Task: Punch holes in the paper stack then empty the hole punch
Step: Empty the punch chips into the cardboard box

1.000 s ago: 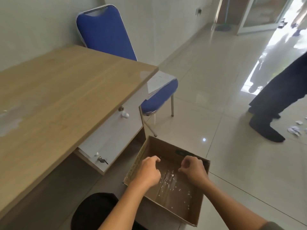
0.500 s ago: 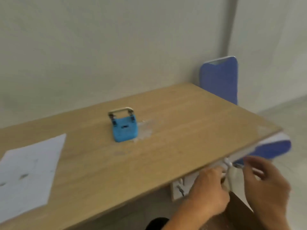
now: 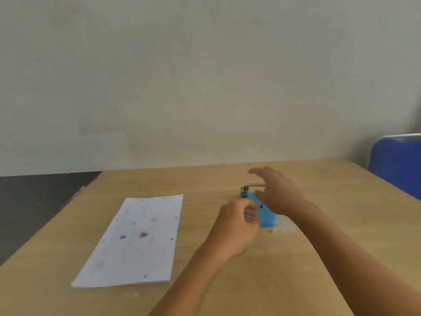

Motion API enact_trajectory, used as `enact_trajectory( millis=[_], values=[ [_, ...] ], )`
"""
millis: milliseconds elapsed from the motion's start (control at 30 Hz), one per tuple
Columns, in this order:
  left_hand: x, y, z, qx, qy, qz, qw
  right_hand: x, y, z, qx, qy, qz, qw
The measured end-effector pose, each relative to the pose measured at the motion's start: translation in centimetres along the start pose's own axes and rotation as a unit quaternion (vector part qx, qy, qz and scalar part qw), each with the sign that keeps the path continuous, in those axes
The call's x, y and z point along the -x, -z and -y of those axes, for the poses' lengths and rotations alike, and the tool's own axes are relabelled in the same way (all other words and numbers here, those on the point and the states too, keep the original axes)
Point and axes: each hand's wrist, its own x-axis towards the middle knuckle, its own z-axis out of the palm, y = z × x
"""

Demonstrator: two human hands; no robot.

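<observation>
The blue hole punch (image 3: 268, 218) lies on the wooden table (image 3: 296, 281), right of centre, its metal handle toward the wall. My right hand (image 3: 279, 193) hovers over it with fingers spread, covering its right side. At the punch's left edge my left hand (image 3: 238, 226) has its fingers curled and pinched together; blur hides whether it holds anything. The white paper stack (image 3: 136, 238) lies flat to the left, with small punched holes along its edges.
A blue chair (image 3: 398, 165) stands past the table's right corner, against the pale wall. Whitish specks (image 3: 284, 227) lie on the tabletop beside the punch. Dark floor (image 3: 34, 201) shows beyond the table's left edge.
The view swung from the cardboard box on the floor up to the tabletop. Both hands rose from the box, passed the table edge and now reach the hole punch.
</observation>
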Motion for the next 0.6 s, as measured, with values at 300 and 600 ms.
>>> enact_trajectory(
  millis=[300, 600],
  values=[
    [-3.3, 10.0, 6.2, -0.034, 0.038, -0.055, 0.997, -4.7, -5.1, 3.8, 0.168, -0.006, 0.037, 0.985],
    [-3.9, 14.1, 9.6, -0.060, 0.052, -0.091, 0.993, -4.8, -9.1, 10.7, 0.120, 0.115, 0.031, 0.986]
  ],
)
